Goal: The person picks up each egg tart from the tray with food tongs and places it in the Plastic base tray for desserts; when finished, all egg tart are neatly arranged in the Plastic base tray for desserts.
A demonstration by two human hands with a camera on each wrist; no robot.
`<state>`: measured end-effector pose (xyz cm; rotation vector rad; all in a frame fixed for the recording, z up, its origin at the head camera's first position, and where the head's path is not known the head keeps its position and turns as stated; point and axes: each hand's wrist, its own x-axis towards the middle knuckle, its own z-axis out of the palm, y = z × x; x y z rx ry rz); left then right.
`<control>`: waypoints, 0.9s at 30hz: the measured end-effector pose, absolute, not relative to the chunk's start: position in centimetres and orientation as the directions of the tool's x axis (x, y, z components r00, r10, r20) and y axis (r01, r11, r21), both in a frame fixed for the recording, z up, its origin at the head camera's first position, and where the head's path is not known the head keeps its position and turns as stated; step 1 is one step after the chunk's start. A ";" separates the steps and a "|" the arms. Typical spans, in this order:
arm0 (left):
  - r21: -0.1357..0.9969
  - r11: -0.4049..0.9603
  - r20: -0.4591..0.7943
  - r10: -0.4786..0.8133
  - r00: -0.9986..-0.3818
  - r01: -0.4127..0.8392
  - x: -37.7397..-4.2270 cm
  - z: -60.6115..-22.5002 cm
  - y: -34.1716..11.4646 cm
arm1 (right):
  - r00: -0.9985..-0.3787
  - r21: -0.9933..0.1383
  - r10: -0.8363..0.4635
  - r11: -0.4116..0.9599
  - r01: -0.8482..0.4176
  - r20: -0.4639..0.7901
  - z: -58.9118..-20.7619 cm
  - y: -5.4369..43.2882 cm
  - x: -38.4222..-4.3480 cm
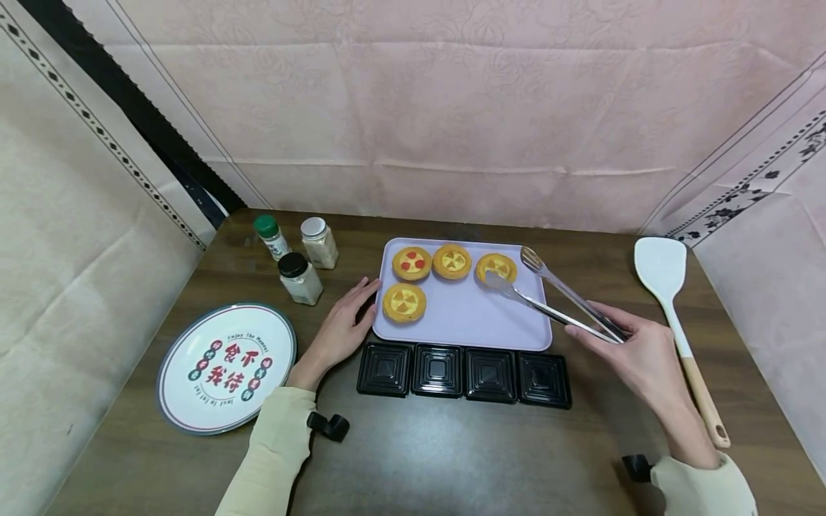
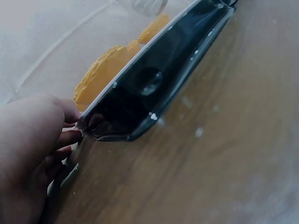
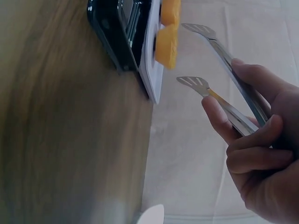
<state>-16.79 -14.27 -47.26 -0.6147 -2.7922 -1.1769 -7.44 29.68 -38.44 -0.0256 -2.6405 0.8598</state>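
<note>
Tongs (image 1: pixel 547 309) are in the right hand (image 1: pixel 635 351), gripped near the joined end, arms spread, reaching over the right side of the lavender tray (image 1: pixel 464 312). Left hand (image 1: pixel 345 322) is relaxed, fingertips just touching that tray's left edge. Nearest container's the black four-well tray (image 1: pixel 437 373), right along the lavender one's near edge. Lavender tray's got four round tarts (image 1: pixel 404 302), one with red dots. Further back, three lidded jars (image 1: pixel 300 284) stand near the tabletop's (image 1: pixel 387 466) far-left corner. Tongs run diagonally, tips aimed far-left, one at the rightmost tart; can't tell if it's touching.
</note>
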 end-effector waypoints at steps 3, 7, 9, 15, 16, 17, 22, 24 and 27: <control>0.676 0.633 0.193 0.342 -0.920 0.377 -16.8 -47.2 -14.3 | -0.936 -0.553 0.122 0.828 -0.087 0.330 -38.7 29.2 -8.0; 0.676 0.634 0.191 0.342 -0.920 0.376 -16.8 -47.3 -14.3 | -0.943 -0.542 0.120 0.837 -0.073 0.311 -38.8 28.8 -8.5; 0.676 0.636 0.188 0.339 -0.922 0.372 -16.8 -47.3 -14.2 | -0.945 -0.535 0.115 0.842 -0.071 0.307 -38.8 28.7 -8.7; 0.679 0.634 0.188 0.336 -0.923 0.369 -16.8 -47.3 -14.3 | -0.948 -0.527 0.100 0.846 -0.079 0.303 -38.8 28.5 -9.1; 0.679 0.634 0.189 0.336 -0.923 0.370 -16.8 -47.3 -14.2 | -0.948 -0.527 0.097 0.846 -0.081 0.302 -38.8 28.4 -9.1; 0.679 0.634 0.191 0.337 -0.922 0.372 -16.8 -47.3 -14.2 | -0.949 -0.526 0.093 0.846 -0.085 0.303 -38.8 28.4 -9.1; 0.680 0.631 0.193 0.336 -0.922 0.372 -16.7 -47.2 -14.2 | -0.950 -0.523 0.072 0.846 -0.103 0.304 -38.8 28.4 -9.2; 0.681 0.631 0.193 0.336 -0.922 0.372 -16.7 -47.2 -14.2 | -0.951 -0.521 0.066 0.847 -0.106 0.301 -38.7 28.4 -9.2; 0.680 0.631 0.193 0.337 -0.921 0.373 -16.7 -47.2 -14.2 | -0.955 -0.521 0.060 0.847 -0.106 0.291 -38.7 28.4 -9.3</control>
